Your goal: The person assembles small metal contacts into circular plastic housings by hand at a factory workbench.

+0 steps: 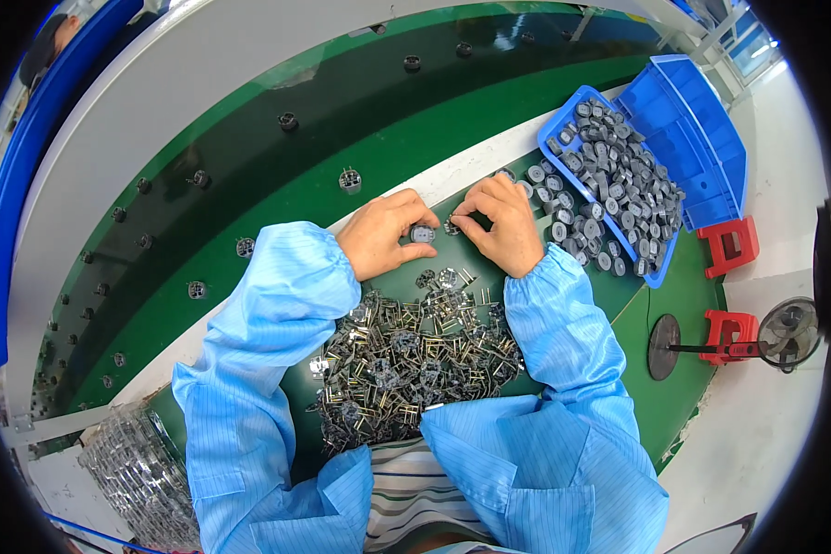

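Between the thumb and fingers of my left hand [379,238] is a small round grey plastic housing [423,234]. Just to its right, my right hand [502,222] pinches a small dark part with metal pins [451,225]; the fingertips partly cover it. The two pieces are close together but apart. Below my hands, nearest my body, lies a heap of dark pin parts [415,360] with brass-coloured prongs. Beyond my right hand, loose grey housings [563,208] spill from a blue bin [656,275] full of them.
A green conveyor belt [342,208] with spaced-out round parts [350,180] curves along the far left behind a white rail [443,171]. Stacked clear trays [138,471] sit at lower left. Red stools [729,245] and a black fan [788,332] stand at right.
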{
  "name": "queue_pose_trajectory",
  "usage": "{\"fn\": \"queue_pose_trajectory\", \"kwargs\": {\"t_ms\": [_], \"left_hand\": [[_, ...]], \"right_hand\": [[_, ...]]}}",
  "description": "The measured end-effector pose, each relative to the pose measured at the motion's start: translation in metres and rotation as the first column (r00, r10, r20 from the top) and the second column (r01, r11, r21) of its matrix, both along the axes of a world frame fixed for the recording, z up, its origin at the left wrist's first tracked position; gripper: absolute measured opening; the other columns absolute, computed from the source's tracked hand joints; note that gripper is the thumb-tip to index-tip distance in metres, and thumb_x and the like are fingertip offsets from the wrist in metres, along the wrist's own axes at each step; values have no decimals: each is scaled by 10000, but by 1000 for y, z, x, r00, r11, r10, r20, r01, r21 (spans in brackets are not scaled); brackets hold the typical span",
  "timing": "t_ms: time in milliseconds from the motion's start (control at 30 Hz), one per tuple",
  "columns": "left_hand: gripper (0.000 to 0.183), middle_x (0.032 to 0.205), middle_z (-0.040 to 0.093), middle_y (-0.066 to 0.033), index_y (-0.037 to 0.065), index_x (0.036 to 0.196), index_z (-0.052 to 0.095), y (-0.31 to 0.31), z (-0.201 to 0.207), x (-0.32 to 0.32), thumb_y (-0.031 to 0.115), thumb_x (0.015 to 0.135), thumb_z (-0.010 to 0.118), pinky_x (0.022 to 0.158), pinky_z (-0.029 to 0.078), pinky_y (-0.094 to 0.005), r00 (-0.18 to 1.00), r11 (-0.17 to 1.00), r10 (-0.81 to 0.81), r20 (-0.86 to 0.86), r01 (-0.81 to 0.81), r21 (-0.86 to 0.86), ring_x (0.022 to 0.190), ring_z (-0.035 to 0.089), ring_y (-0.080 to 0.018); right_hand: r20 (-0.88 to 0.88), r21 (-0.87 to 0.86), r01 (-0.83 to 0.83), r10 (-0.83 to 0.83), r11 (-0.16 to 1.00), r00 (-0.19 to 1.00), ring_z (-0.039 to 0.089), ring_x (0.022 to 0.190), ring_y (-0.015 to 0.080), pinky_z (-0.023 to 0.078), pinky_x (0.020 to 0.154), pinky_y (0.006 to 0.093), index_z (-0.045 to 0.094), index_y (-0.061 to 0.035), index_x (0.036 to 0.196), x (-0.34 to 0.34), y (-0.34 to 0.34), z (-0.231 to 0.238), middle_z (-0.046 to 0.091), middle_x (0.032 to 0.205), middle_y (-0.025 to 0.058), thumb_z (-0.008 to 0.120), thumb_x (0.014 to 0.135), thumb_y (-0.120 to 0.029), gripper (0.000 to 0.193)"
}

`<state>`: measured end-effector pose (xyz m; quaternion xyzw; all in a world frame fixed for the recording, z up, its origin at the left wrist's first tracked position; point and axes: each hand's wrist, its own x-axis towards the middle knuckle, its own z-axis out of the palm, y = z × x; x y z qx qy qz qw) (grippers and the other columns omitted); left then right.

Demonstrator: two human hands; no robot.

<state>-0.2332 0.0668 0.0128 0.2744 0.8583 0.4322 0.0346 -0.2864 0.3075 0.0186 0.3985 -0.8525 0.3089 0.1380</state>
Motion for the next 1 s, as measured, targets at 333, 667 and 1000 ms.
{"fn": "queue_pose_trajectory", "kwargs": {"t_ms": [333, 667, 1000], "left_hand": [[518, 1049, 605, -72, 62, 1185, 646, -3, -12, -6, 184, 749, 899, 890, 516, -397, 967, 999, -41, -251, 35, -29, 997, 618, -278], [478, 1094, 651, -62, 92, 1181, 651, 7, 5, 9, 178, 769, 878, 968, 436, -429, 973, 948, 216, -79, -228, -223, 1097, 589, -295], [395, 1070, 580, -83, 87, 1017, 645, 10, -6, 4, 183, 734, 903, 898, 474, -426, 949, 963, 260, -175, -269, -26, 1067, 589, -304]], "right_hand": [[35, -4, 23, -23, 1000, 999, 566, 917, 233, 362, 797, 393, 709, -113, 835, 0, -1, -3, 641, 899, 8, 844, 765, -122, 152], [14, 17, 52, -52, 999, 999, 572, 909, 227, 375, 806, 387, 727, -92, 847, 1, 0, -7, 649, 876, 15, 815, 805, -95, 98], [219, -173, -53, 91, 984, 971, 597, 978, 198, 368, 880, 397, 750, -129, 888, 8, -15, -11, 674, 927, -22, 829, 816, -135, 107]]}}
